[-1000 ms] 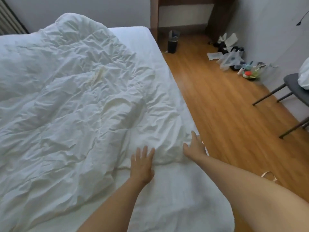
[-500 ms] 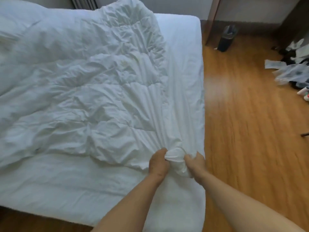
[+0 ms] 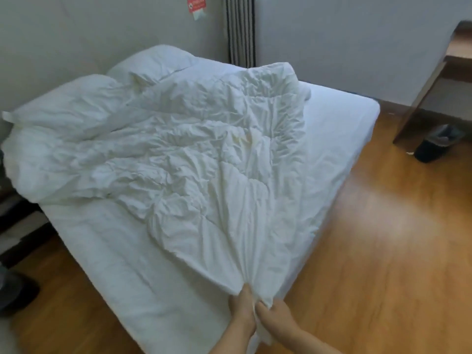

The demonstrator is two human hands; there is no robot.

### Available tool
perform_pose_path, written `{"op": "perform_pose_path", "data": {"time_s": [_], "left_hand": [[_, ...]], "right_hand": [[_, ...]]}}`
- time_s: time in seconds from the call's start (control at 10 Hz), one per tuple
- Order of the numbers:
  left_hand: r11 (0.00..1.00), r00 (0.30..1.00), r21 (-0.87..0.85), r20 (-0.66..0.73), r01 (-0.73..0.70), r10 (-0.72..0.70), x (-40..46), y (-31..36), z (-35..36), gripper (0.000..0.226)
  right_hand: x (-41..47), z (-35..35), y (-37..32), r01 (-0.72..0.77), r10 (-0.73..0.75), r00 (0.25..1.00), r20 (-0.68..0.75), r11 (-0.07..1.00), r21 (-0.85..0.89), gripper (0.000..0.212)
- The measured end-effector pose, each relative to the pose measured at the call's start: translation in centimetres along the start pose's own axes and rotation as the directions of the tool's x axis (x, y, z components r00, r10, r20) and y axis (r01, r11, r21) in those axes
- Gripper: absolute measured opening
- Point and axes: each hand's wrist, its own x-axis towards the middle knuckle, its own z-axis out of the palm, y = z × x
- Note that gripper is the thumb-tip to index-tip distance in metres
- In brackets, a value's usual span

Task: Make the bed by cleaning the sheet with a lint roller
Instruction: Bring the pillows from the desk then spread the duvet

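A crumpled white duvet point(image 3: 184, 159) lies across the bed, over a white fitted sheet point(image 3: 109, 251). Its near corner is pulled into tight folds at the bed's front corner. My left hand point(image 3: 242, 312) and my right hand point(image 3: 274, 315) are side by side there, both closed on that bunched duvet corner. Two white pillows point(image 3: 76, 108) lie at the far left by the wall. No lint roller is in view.
Wooden floor point(image 3: 383, 251) runs along the right and front of the bed. A dark bin point(image 3: 434, 144) stands under a wooden desk point(image 3: 439, 72) at the right. A dark object point(image 3: 15, 292) sits on the floor at the left edge. A radiator point(image 3: 241, 31) is on the back wall.
My hands went from flat on the bed to gripping the duvet corner. They have drawn it back toward the bed's front corner, and the view has pulled back to show the whole bed.
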Motion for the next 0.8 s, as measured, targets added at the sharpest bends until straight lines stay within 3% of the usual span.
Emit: {"op": "perform_pose_path", "data": {"time_s": [0.1, 0.2, 0.3, 0.4, 0.5, 0.6, 0.7, 0.8], "left_hand": [[0.998, 0.998, -0.016, -0.016, -0.068, 0.068, -5.3, 0.7, 1.4, 0.016], [0.991, 0.991, -0.02, 0.001, -0.135, 0.135, -9.6, 1.0, 1.3, 0.021], [0.988, 0.997, 0.144, 0.063, -0.063, 0.054, -8.7, -0.7, -1.1, 0.042], [0.94, 0.987, 0.305, 0.096, -0.15, 0.126, -7.2, 0.8, -4.6, 0.117], [0.961, 0.979, 0.271, 0.204, -0.05, -0.007, -11.2, 4.9, -6.5, 0.038], [0.908, 0.921, 0.416, 0.333, 0.05, -0.203, -10.8, 0.9, -12.8, 0.037], [0.924, 0.987, 0.358, 0.041, 0.131, -0.156, -14.9, -6.4, -11.4, 0.046], [0.991, 0.909, 0.117, -0.417, 0.071, -0.016, -18.5, -8.2, -8.3, 0.039]], "right_hand": [[-1.0, -5.0, -1.7, 0.019, -0.017, 0.998, 0.065, 1.0, -0.017, 0.042], [0.0, -9.7, -2.9, 0.068, -0.081, 0.994, -0.07, 0.983, -0.171, 0.04], [3.5, -13.9, -3.8, 0.153, -0.229, 0.971, -0.066, 0.812, -0.564, 0.037], [7.4, -17.2, -5.9, 0.086, -0.297, 0.953, -0.057, 0.447, -0.89, 0.105], [10.8, -19.4, -9.3, 0.117, -0.363, 0.93, 0.049, 0.169, -0.979, 0.1], [14.5, -21.1, -10.8, 0.347, -0.239, 0.886, 0.398, -0.23, -0.909, 0.071], [17.0, -20.9, -12.0, 0.595, -0.089, 0.761, 0.643, -0.3, -0.746, 0.044], [16.8, -21.5, -12.7, 0.722, -0.13, 0.652, 0.747, -0.191, -0.665, 0.029]]}}
